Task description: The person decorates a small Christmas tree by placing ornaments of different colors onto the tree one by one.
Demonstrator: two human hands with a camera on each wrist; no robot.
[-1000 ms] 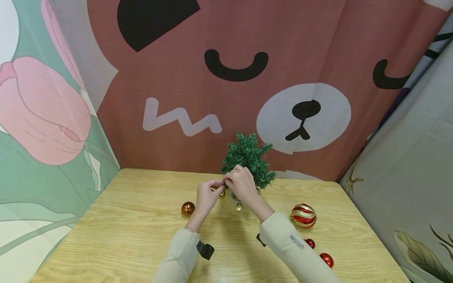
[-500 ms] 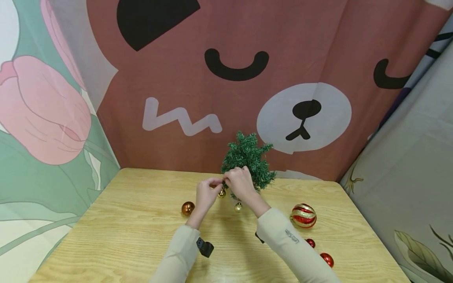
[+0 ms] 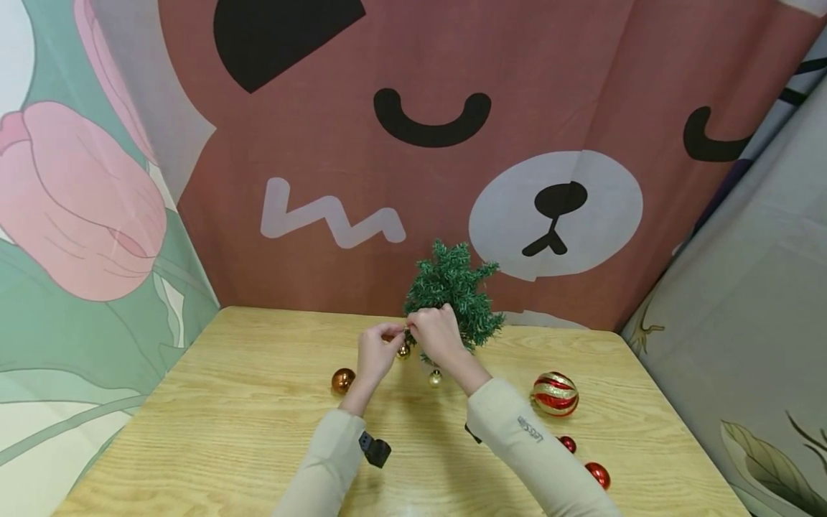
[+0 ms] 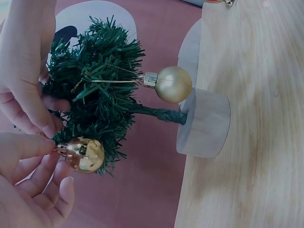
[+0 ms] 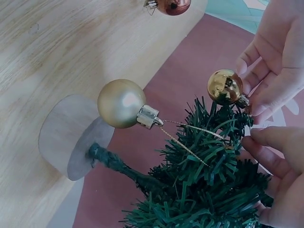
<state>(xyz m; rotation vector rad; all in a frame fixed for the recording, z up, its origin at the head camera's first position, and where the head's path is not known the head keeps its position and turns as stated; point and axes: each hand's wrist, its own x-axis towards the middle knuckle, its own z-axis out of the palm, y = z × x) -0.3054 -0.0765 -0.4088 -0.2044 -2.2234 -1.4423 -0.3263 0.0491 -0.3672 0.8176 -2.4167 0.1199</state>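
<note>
Left hand (image 3: 377, 355): fingers pinched the shiny gold ball (image 4: 88, 160) by its cap, at the left edge of the tree (image 3: 452, 281).
Right hand (image 3: 439, 336): knuckles up before the tree, fingertips together, their hold hidden.
Matte gold ball (image 4: 174, 84): hung under the tree.
Copper ball (image 3: 343, 380): lay left of the tree.

Underneath, a pale wood-grain counter (image 3: 213, 416). Toward its left, a shiny copper bauble (image 3: 343, 380). Over to the right, a larger red-and-gold striped bauble (image 3: 555, 393); nearer, a small dark-red bauble (image 3: 568, 444), partly hidden, then a bright red bauble (image 3: 599, 474), nearest of all. Across the far side, a reddish-brown cloth (image 3: 536, 72) with a printed animal face. Along the left, a green cloth (image 3: 54, 337) with a pink flower; along the right, a greyish cloth (image 3: 743, 309) with a printed leaf.
</note>
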